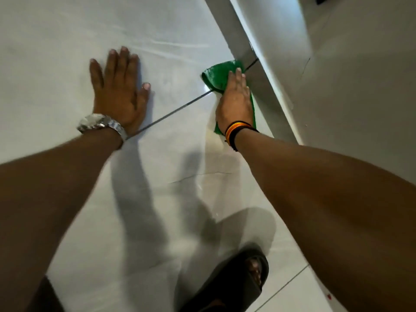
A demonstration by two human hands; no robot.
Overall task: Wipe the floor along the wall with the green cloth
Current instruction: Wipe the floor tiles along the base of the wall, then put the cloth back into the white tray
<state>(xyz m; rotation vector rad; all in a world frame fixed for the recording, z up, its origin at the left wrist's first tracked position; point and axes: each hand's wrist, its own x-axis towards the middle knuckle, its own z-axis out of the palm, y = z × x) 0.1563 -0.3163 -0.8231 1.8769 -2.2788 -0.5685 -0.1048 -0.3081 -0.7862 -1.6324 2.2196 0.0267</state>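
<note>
Green cloth [215,78] flat on the floor [67,41], hard against the foot of the wall [360,109] where a grey skirting strip [265,91] runs. Right hand [236,104] laid palm-down on top, fingers straight and together, pressing rather than clamped around anything. Far end of the cloth poking out past the fingertips, near end just showing by the wrist bands [236,131]. Left hand [119,91] well away from the wall, spread flat on bare tile, fingers apart, holding nothing, apparently propping body weight. Dark grout line [180,109] running from the left wrist across to the cloth and on up the skirting.

Risks, judged from this pose:

- Glossy tile, possibly damp near the cloth (sheen hard to read): bracing palm liable to slide, dropping the upper body forward.
- No grip on the cloth, only downward pressure: likely to bunch or slip out from under the palm on a fast stroke, leaving a strip by the wall unwiped.
- Knuckles and fingertips close to the skirting: easy scrape if the stroke drifts toward the wall.
- Sandalled foot [243,280] on the same shiny floor, back from the wall: poor footing if weight shifts.
</note>
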